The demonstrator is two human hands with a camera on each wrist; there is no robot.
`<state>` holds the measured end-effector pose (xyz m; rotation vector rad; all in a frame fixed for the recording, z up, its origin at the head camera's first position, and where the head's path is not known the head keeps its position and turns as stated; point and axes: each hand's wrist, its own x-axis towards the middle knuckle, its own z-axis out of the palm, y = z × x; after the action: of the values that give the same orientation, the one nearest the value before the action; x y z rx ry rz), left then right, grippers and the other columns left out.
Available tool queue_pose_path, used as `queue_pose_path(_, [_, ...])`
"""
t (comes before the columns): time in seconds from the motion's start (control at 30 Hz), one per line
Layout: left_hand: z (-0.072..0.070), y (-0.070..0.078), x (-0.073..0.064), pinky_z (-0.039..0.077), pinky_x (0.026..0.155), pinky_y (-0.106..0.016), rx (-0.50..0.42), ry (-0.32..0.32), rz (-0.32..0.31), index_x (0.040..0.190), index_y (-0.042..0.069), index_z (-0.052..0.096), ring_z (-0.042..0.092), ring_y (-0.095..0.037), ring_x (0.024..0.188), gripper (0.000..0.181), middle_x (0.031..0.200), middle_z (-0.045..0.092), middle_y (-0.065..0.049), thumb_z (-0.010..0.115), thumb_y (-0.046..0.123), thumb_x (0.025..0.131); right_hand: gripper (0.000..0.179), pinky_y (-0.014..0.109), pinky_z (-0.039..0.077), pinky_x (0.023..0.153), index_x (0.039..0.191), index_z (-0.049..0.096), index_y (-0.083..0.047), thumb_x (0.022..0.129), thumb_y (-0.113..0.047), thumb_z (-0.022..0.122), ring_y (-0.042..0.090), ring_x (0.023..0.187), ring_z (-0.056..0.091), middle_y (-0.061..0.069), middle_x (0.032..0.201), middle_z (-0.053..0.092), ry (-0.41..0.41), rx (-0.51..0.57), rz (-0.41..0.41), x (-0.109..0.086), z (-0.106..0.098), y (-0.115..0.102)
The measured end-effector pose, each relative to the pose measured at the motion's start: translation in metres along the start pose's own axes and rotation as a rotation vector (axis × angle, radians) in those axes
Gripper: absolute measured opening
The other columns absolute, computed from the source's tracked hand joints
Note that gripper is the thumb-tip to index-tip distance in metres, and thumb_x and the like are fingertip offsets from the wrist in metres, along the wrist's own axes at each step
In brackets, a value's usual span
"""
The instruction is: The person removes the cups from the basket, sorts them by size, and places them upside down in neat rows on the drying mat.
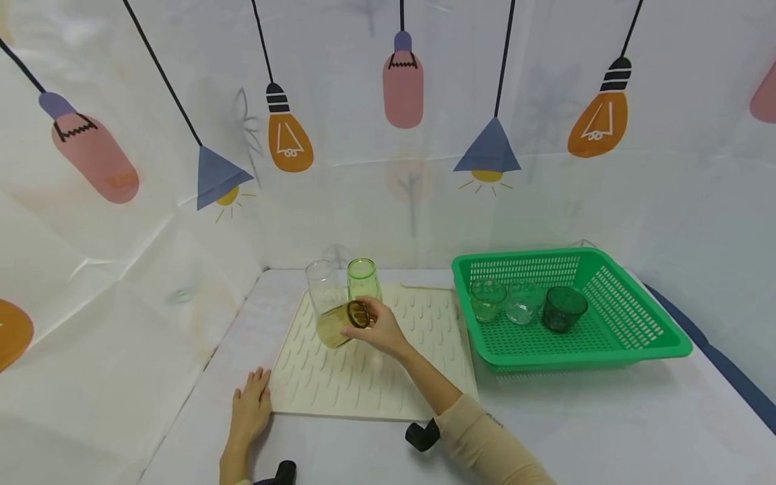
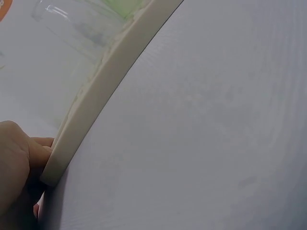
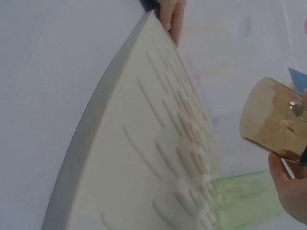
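My right hand holds an amber glass by its thick, dark base end, above a cream ridged board. The glass is tipped on its side, its wide end pointing left; the right wrist view shows the fingers round this amber glass. Behind it on the board stand a tall clear glass and a light green glass. My left hand rests with extended fingers against the board's front left corner. In the left wrist view, its fingers touch the board's edge.
Right of the board, a green plastic basket holds a light green tumbler, a clear tumbler and a dark green tumbler. A white sheet printed with lamps hangs behind the white table.
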<state>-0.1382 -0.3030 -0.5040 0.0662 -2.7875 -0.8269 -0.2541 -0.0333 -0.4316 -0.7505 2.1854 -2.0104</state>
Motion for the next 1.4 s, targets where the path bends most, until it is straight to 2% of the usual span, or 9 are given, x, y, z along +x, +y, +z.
queue_pose_path(0.17, [0.000,0.000,0.001,0.015,0.100,-0.071,0.008,0.002,-0.012,0.125,-0.019,0.046,0.029,-0.055,0.127,0.036,0.134,0.036,-0.038,0.041,-0.001,0.094,0.062,0.027,0.050,0.081,0.128,0.051,0.003,0.075,-0.012,0.078,0.028,0.104,0.058,0.017,0.120,0.058,0.035,-0.050,-0.013,0.011,0.021,0.012])
queue_pose_path(0.4, [0.000,0.000,0.000,0.015,0.100,-0.070,0.006,0.014,-0.011,0.125,-0.019,0.047,0.030,-0.055,0.127,0.036,0.134,0.037,-0.038,0.041,0.000,0.094,0.063,0.026,0.050,0.082,0.124,0.054,0.004,0.071,-0.017,0.081,0.026,0.103,0.059,0.016,0.114,0.062,0.070,-0.178,-0.040,0.020,0.046,0.024])
queue_pose_path(0.77, [0.000,0.002,0.000,0.016,0.100,-0.070,0.005,0.035,-0.005,0.124,-0.018,0.048,0.032,-0.054,0.127,0.036,0.133,0.039,-0.038,0.042,-0.001,0.093,0.069,0.025,0.050,0.085,0.129,0.048,0.008,0.075,-0.021,0.079,0.028,0.105,0.061,0.018,0.121,0.060,0.002,-0.341,-0.101,0.028,0.068,0.037])
queue_pose_path(0.97, [-0.001,0.002,-0.001,0.015,0.100,-0.069,0.006,0.025,-0.021,0.124,-0.018,0.047,0.031,-0.054,0.127,0.036,0.134,0.038,-0.037,0.041,-0.001,0.093,0.074,0.028,0.047,0.093,0.134,0.046,0.004,0.078,-0.034,0.077,0.026,0.114,0.056,0.017,0.127,0.057,-0.068,-0.550,-0.111,0.033,0.079,0.031])
queue_pose_path(1.07, [-0.002,0.001,-0.002,0.016,0.100,-0.070,0.010,0.029,-0.022,0.124,-0.018,0.048,0.031,-0.054,0.127,0.036,0.133,0.038,-0.037,0.042,-0.001,0.093,0.075,0.030,0.047,0.093,0.138,0.044,-0.001,0.080,-0.038,0.074,0.028,0.117,0.053,0.017,0.129,0.055,-0.096,-0.651,-0.093,0.035,0.086,0.028])
queue_pose_path(1.23, [-0.001,0.001,-0.003,0.016,0.100,-0.070,0.016,0.033,-0.022,0.123,-0.019,0.049,0.032,-0.054,0.126,0.036,0.133,0.039,-0.038,0.042,-0.001,0.092,0.077,0.032,0.049,0.090,0.142,0.040,-0.009,0.081,-0.044,0.071,0.029,0.118,0.051,0.016,0.131,0.052,-0.131,-0.760,-0.024,0.037,0.094,0.024])
queue_pose_path(1.4, [0.000,0.001,-0.002,0.017,0.100,-0.070,0.015,0.033,-0.016,0.123,-0.019,0.049,0.032,-0.054,0.126,0.036,0.132,0.040,-0.038,0.043,-0.001,0.092,0.077,0.031,0.049,0.088,0.142,0.040,-0.011,0.080,-0.042,0.073,0.028,0.117,0.051,0.015,0.130,0.052,-0.124,-0.771,-0.004,0.038,0.097,0.024])
